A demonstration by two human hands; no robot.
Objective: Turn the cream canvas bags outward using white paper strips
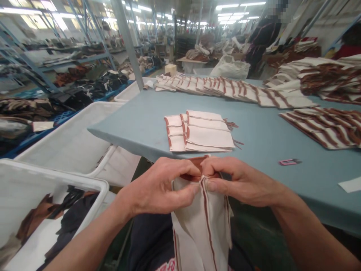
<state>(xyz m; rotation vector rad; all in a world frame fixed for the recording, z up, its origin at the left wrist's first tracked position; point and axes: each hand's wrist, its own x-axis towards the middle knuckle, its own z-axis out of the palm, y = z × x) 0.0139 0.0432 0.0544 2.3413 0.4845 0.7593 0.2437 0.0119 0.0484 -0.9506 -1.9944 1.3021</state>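
Between my two hands hangs a cream fabric piece (pixel 188 229) with brown seam edges and a brown inner side, held up by its top edge over my lap. My left hand (pixel 162 186) pinches that edge between thumb and fingers, just left of the middle seam. On the other side of the seam, my right hand (pixel 239 180) pinches the same edge, thumb in front. The fingertips nearly meet at the seam. Just beyond my hands, a small stack of similar cream pieces (pixel 210 131) with brown edges lies on the blue table (pixel 135 116).
Pink-handled thread snips (pixel 290 162) and a white slip (pixel 351 184) lie at the right. A long row of cream pieces (pixel 225 88) spans the table's back, with more piles (pixel 329 126) at right. White bins (pixel 67 173) with dark and brown scraps stand left. A person (pixel 262 37) stands behind.
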